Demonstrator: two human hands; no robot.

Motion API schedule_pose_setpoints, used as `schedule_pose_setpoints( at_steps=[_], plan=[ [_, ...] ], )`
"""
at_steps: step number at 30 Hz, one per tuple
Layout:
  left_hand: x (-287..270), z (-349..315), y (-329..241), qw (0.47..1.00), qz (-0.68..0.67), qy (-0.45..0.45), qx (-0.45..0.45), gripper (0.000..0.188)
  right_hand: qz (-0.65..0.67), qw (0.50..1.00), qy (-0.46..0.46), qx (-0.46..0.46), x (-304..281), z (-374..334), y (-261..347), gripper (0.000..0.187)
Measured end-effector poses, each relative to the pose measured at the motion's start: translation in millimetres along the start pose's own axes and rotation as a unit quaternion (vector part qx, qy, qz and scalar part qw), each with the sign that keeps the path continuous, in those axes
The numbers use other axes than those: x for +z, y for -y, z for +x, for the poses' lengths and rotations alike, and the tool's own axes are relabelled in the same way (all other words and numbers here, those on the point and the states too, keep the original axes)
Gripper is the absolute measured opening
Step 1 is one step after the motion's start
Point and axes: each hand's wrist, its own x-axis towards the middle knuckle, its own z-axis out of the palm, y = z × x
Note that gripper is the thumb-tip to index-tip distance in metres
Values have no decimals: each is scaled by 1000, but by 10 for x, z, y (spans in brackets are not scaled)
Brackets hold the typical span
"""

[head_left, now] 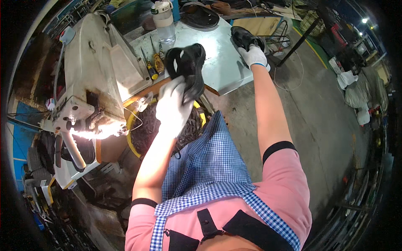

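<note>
My left hand [172,102], in a white glove, is closed around one end of a black shoe [193,67]. That shoe is held up above the front left of the white tabletop [228,73], its opening and a pale inside patch showing. Further right, my right hand [254,56], also gloved in white, grips the near end of a second black shoe [241,37] at the table's right edge. Its fingers are partly hidden against the shoe. Another black shoe or upper [200,16] lies at the back of the table.
A large pale sewing-type machine [86,62] with a lit lamp stands at my left. Beside it lie yellow-handled tools [158,63] and a clear bottle [163,23]. Below my left hand is a yellow-rimmed basket [133,142] of black scraps. A dark pole [299,42] and cables stand right.
</note>
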Motion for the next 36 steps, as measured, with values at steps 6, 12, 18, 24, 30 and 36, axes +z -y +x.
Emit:
schedule_pose_setpoints(
  at_steps=[6,12,18,24,30,36],
  plan=[
    [513,-183,185,989,-39,116,-79,50,156,985,-63,-36,-73,-384,-104,46],
    [-173,-942,-213,672,-521,212,-482,48,795,602,60,39,-18,-2039,-111,43],
    [-720,-1319,-451,421,-673,41,-607,74,666,656,334,-122,404,-3271,216,38],
    [-1458,-1734,-65,522,-574,-96,-623,59,640,536,551,-5,292,-3067,228,71],
    [-1763,-1887,94,574,-530,-19,-624,78,784,337,520,22,395,-3293,586,70],
    [-1626,-2104,99,424,-643,-187,-610,58,709,558,429,-40,411,-3424,521,69]
  ],
)
